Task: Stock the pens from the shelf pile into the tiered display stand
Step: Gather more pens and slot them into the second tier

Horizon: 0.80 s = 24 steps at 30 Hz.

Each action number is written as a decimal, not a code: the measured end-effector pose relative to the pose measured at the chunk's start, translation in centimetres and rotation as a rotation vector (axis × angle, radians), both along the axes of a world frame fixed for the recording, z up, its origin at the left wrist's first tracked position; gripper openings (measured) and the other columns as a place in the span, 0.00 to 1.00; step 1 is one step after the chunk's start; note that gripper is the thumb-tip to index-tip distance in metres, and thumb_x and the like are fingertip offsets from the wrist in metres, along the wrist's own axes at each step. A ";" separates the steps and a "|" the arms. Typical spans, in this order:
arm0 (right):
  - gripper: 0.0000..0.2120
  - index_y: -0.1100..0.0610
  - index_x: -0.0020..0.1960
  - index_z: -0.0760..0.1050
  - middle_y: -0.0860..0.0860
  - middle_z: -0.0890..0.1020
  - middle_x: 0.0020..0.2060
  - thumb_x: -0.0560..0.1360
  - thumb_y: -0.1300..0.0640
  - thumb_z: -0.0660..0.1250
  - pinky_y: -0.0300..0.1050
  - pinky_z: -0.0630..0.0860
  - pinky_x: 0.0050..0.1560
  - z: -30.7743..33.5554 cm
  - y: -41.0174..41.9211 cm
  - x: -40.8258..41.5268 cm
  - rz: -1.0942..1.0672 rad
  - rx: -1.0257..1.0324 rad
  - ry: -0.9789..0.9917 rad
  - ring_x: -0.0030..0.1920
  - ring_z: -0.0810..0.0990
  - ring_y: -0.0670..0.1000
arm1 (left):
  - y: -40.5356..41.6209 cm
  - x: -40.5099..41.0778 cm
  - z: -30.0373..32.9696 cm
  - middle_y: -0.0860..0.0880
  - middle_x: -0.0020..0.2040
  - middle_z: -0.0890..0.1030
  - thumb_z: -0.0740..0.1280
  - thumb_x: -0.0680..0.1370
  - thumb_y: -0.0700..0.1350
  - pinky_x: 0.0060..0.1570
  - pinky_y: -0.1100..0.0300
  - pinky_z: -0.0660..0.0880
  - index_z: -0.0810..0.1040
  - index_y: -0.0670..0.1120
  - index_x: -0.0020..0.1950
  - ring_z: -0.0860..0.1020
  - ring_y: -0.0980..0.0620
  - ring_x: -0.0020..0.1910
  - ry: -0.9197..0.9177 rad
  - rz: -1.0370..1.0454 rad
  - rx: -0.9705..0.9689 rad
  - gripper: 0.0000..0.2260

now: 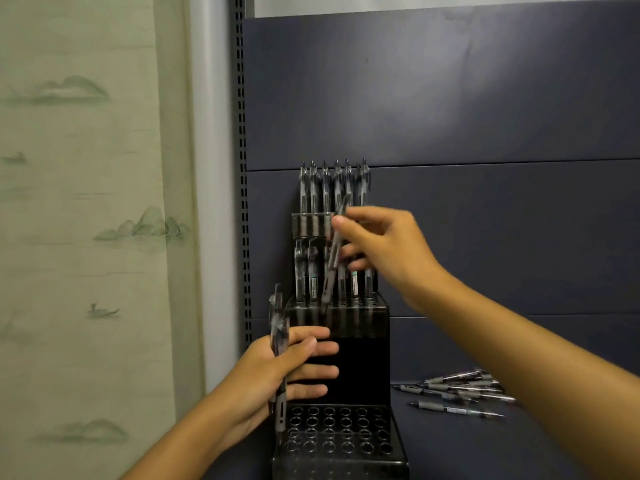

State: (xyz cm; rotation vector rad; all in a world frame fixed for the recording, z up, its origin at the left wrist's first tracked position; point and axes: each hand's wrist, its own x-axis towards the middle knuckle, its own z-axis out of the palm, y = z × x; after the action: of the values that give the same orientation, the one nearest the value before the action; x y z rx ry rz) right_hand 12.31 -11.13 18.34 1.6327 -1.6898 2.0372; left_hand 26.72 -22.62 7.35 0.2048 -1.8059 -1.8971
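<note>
A black tiered display stand (360, 362) stands on the dark shelf against the back panel. Its top tier holds a row of clear pens (332, 188), and the middle tier holds several more. The holes of the lowest tier (337, 431) are bare. My right hand (384, 251) pinches one pen (331, 261), tilted, with its tip at a hole in the middle tier. My left hand (280, 368) grips a small bunch of pens (278, 344) upright at the stand's left side. A pile of pens (464, 389) lies on the shelf to the right of the stand.
The slotted shelf upright (244, 168) runs up just left of the stand. A pale curtain with painted hills (86, 237) hangs further left. The dark back panel (485, 98) rises behind everything. The shelf surface (485, 452) stretches to the right under my right forearm.
</note>
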 end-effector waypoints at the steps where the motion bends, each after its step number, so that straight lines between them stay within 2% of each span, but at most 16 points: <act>1: 0.10 0.54 0.57 0.82 0.51 0.86 0.43 0.77 0.54 0.71 0.42 0.82 0.39 0.7 0.2 -0.6 -0.030 -0.023 -0.011 0.38 0.83 0.47 | -0.3 0.2 0.2 0.44 0.54 0.86 0.66 0.75 0.45 0.43 0.54 0.84 0.79 0.43 0.60 0.85 0.44 0.50 0.012 0.013 0.011 0.15; 4: 0.15 0.58 0.61 0.80 0.51 0.86 0.44 0.77 0.53 0.71 0.42 0.82 0.40 2.1 0.8 -2.6 -0.133 -0.060 0.004 0.38 0.83 0.48 | -0.9 0.6 0.6 0.43 0.53 0.86 0.66 0.73 0.45 0.41 0.54 0.84 0.80 0.42 0.59 0.86 0.45 0.46 0.058 0.042 0.036 0.15; 8: 0.17 0.58 0.63 0.79 0.50 0.85 0.46 0.77 0.52 0.70 0.41 0.81 0.39 1.9 1.1 -4.7 -0.233 -0.044 0.002 0.40 0.85 0.49 | -1.2 0.8 0.9 0.41 0.52 0.86 0.67 0.72 0.44 0.38 0.56 0.84 0.80 0.41 0.57 0.86 0.47 0.41 0.098 0.064 0.074 0.16; 19: 0.14 0.57 0.61 0.81 0.49 0.86 0.43 0.77 0.53 0.70 0.42 0.83 0.41 -1.0 0.3 -4.8 -0.235 0.059 0.012 0.40 0.85 0.48 | -0.8 0.4 1.0 0.42 0.52 0.86 0.66 0.76 0.42 0.38 0.57 0.83 0.80 0.42 0.58 0.86 0.47 0.42 0.072 0.070 0.053 0.12; 24: 0.17 0.57 0.63 0.79 0.51 0.85 0.46 0.76 0.53 0.72 0.45 0.84 0.44 -1.7 -0.2 -4.9 -0.224 0.137 -0.004 0.40 0.86 0.50 | -0.5 0.3 0.7 0.42 0.52 0.86 0.67 0.75 0.42 0.39 0.56 0.84 0.80 0.42 0.58 0.86 0.47 0.42 0.059 0.075 0.054 0.13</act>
State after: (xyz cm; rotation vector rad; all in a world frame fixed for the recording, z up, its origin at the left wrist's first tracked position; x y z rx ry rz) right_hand 7.45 -11.34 16.69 1.3977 -1.9523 1.8599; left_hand 27.01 -23.17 8.00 0.2297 -1.6859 -1.8816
